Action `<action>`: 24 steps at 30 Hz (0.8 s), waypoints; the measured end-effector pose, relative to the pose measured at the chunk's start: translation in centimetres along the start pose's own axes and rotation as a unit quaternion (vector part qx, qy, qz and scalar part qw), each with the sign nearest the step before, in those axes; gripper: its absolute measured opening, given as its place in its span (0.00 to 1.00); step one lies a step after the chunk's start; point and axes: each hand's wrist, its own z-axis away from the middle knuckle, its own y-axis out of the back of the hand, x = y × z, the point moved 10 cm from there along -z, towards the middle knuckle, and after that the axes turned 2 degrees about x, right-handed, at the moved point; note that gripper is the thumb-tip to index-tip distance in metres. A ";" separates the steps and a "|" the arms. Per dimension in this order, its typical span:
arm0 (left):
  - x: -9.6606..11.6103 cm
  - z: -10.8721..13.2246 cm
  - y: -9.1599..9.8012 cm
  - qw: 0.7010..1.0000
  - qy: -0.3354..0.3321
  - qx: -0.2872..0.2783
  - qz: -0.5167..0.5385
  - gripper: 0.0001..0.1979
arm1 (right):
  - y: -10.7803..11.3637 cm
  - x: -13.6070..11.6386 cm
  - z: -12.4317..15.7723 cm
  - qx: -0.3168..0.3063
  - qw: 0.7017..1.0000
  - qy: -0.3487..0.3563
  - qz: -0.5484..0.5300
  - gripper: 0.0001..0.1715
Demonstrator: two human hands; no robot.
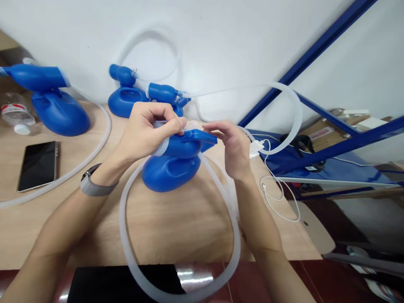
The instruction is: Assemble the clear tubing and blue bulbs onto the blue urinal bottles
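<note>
A blue plastic bottle (170, 173) with a bulging body and a wide blue neck lies on the table in front of me. A blue flap-like cap (200, 135) juts from its right end, and a long translucent tube (123, 219) loops down past the table edge. My left hand (151, 126) rests over the neck, thumb and forefinger pinched together at its top; whatever is between them is hidden. Right of the cap, my right hand (233, 145) has its fingers stretched out and apart, their tips close to the cap. I cannot tell whether they touch it.
More blue bottles (61, 111) with tubes stand at the back and left. On the left are a phone (38, 165) and a clear drink bottle (17, 113). A white charger (256, 148) with its cable lies at right, beside a blue metal rack (315, 111).
</note>
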 end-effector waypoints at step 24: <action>0.1 0.7 -1.7 0.995 -0.048 -0.043 -0.072 0.13 | -2.4 -1.8 1.0 -0.028 0.996 0.083 -0.009 0.22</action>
